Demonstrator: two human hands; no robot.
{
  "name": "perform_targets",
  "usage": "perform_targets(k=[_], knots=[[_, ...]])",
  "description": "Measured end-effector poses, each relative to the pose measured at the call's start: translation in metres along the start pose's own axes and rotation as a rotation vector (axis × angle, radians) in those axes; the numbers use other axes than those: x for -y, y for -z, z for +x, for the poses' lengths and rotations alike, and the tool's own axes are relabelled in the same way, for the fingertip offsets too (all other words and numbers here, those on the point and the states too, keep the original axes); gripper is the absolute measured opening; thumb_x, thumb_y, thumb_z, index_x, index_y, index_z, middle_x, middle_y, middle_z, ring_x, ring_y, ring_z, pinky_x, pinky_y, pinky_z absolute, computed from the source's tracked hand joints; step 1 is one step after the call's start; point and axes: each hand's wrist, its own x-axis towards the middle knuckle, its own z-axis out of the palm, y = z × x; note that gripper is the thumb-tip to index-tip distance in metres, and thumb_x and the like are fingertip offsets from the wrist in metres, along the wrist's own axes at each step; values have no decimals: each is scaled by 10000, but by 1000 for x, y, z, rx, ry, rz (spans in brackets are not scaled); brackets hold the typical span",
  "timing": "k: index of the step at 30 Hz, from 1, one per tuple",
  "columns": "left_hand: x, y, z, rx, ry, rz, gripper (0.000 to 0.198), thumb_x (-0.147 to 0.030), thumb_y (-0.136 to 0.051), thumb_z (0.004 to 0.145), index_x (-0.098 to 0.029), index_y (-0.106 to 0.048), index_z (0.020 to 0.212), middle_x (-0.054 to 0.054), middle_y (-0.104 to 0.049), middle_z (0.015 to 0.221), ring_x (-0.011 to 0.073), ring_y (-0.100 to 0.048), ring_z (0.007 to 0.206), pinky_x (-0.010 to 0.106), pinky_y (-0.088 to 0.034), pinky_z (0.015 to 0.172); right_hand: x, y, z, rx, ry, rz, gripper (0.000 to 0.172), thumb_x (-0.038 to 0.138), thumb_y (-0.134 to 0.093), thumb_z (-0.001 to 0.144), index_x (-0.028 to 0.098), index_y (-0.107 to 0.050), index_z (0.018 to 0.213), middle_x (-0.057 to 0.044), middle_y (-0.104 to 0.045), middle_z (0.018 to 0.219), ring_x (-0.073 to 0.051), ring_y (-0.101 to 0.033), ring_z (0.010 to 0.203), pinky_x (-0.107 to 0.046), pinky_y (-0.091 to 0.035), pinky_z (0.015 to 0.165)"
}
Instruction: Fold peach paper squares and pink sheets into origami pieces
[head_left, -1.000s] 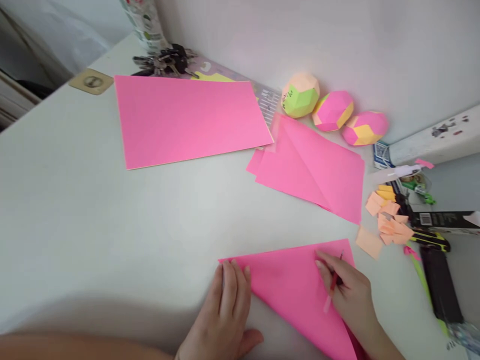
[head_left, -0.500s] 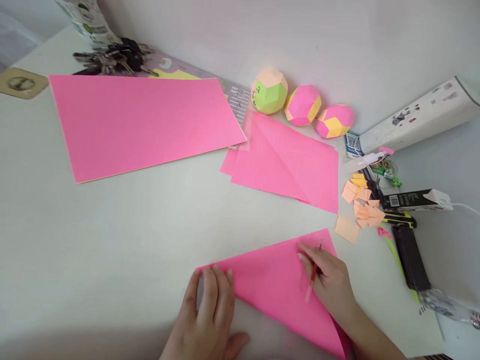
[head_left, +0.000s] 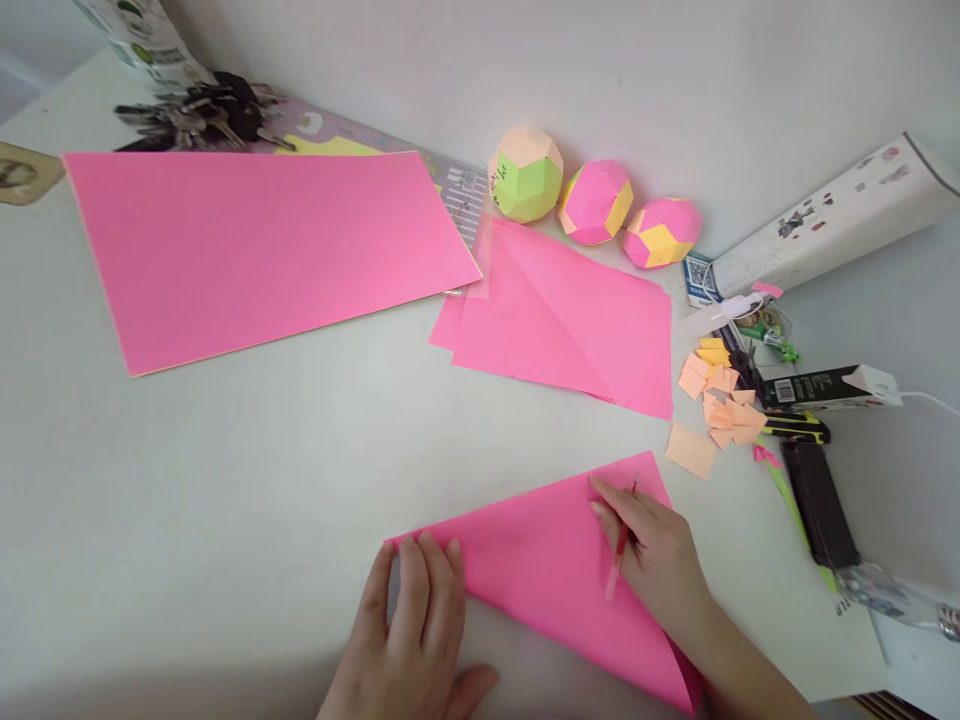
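A folded sheet of pink paper (head_left: 540, 550) lies at the table's near side, its upper edge slanting up to the right. Stretched fingers of my left hand (head_left: 416, 610) press on its left corner, with the thumb out to the side. On the right part of the sheet rests my right hand (head_left: 652, 550), index fingertip near the upper edge. Tucked in its fingers is a red pen refill (head_left: 621, 550), its tip pointing up. The sheet's lower right corner curls up beside my right wrist.
Pink sheets (head_left: 562, 320) lie behind, and a larger pink stack (head_left: 270, 260) is at left. Three paper balls (head_left: 596, 203) stand by the wall. Small orange paper pieces (head_left: 731, 410), a black box (head_left: 817, 388) and a dark case (head_left: 819, 505) line the right side. Keys (head_left: 199, 112) lie at back left.
The view has shifted slightly, so the surroundings sit a little further left. Both hands keep nearly the same place on the pink paper, and the refill stays in my right hand.
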Motion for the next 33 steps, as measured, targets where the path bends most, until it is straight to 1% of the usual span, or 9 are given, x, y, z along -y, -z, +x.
perform_targets(k=[10, 16, 22, 27, 33], knots=[[0, -3, -2, -6, -6, 4, 792, -687, -488, 755, -36, -611, 1190, 207, -586, 1140, 387, -457, 1156, 578, -314, 1043, 0, -1, -2, 7, -7, 6, 298, 143, -440, 934, 200, -600, 1178, 28, -528, 569, -98, -467, 493, -209, -440, 463], [0, 0, 0, -5, -5, 15, 809, -691, -513, 739, -21, -619, 1180, 208, -597, 1126, 391, -481, 1124, 572, -334, 1028, -1, -1, -3, 1, 7, -6, 303, 138, -443, 931, 198, -599, 1184, 28, -520, 564, -99, -459, 491, -212, -431, 458], [1, 3, 1, 11, -12, 47, 880, -722, -553, 689, 0, -609, 1188, 224, -601, 1127, 403, -486, 1113, 563, -349, 1017, -2, -2, -4, 13, -2, 3, 302, 120, -461, 922, 190, -590, 1186, 23, -535, 585, -105, -471, 510, -218, -435, 470], [0, 1, 0, 11, -9, 36, 811, -706, -513, 731, -38, -626, 1178, 198, -603, 1124, 385, -487, 1118, 567, -338, 1026, -2, -1, -3, 12, -4, 5, 292, 115, -462, 920, 181, -596, 1171, 28, -525, 579, -101, -459, 506, -214, -430, 471], [1, 1, 0, 8, -19, 39, 873, -710, -511, 732, 19, -586, 1208, 236, -590, 1130, 404, -475, 1118, 571, -341, 1018, -1, -2, -2, -4, 1, 5, 280, 132, -465, 921, 178, -615, 1152, 30, -522, 569, -100, -460, 497, -210, -424, 466]])
